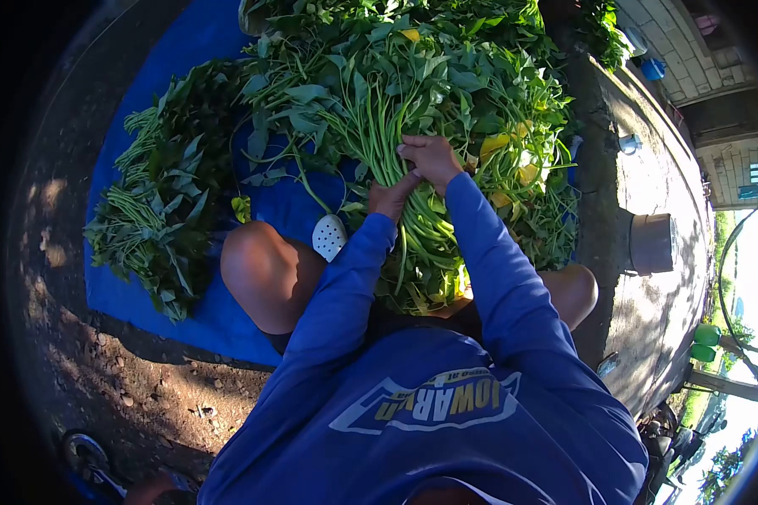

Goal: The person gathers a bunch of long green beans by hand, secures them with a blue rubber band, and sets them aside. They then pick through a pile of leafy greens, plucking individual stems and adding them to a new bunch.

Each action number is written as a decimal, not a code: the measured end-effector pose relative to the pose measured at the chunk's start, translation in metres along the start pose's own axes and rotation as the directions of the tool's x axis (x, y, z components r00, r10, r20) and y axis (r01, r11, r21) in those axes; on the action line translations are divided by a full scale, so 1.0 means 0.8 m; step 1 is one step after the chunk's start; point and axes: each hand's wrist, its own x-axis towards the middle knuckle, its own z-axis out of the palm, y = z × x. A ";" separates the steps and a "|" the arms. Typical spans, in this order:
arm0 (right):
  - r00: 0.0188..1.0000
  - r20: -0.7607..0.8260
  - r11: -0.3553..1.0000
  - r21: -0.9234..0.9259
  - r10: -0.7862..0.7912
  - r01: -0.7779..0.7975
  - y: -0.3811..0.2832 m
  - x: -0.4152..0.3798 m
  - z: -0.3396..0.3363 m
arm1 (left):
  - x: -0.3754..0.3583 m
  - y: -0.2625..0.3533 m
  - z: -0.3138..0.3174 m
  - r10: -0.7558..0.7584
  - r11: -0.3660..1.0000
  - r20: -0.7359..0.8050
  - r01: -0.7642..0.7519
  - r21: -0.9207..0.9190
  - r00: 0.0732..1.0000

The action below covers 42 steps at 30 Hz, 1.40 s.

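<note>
Two masses of leafy green vegetable lie on a large blue plastic tarpaulin (168, 50) spread over bare brown earth (118, 396). The larger is a loose heap of long-stemmed greens (446, 76) filling the upper middle of the view, with some yellowed leaves showing on its right side. The smaller is a stack of tied or gathered green bundles (156, 202) set apart on the tarpaulin's left half, stems lying roughly parallel.

Right of the heap runs a grey concrete ledge (657, 168), on which stands a brown cylindrical pot (651, 243).

The person sits or squats on the tarpaulin in a blue long-sleeved shirt, bare knees to either side, a white perforated clog (329, 236) by the left knee.

Between the knees sits a gathered bunch of pale green stems (425, 244), leaves pointing away from the body into the heap. The left hand (389, 199) is closed around the stems from the left; its fingers are mostly hidden, so how tight the hold is cannot be told. The right hand (434, 160) is curled over the top of the same stems, fingers bent down into them, gripping.

Judgement on progress: some bundles appear finished and set aside, one bunch is in hand, and the greater part of the greens remains unsorted in the heap. Whether the bunch in hand is tied is not visible.
</note>
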 end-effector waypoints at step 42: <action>0.877 0.049 0.791 -0.412 -0.477 0.453 0.020 -0.268 -0.075 | 0.007 0.118 0.014 0.052 0.997 0.013 -0.052 0.052 0.999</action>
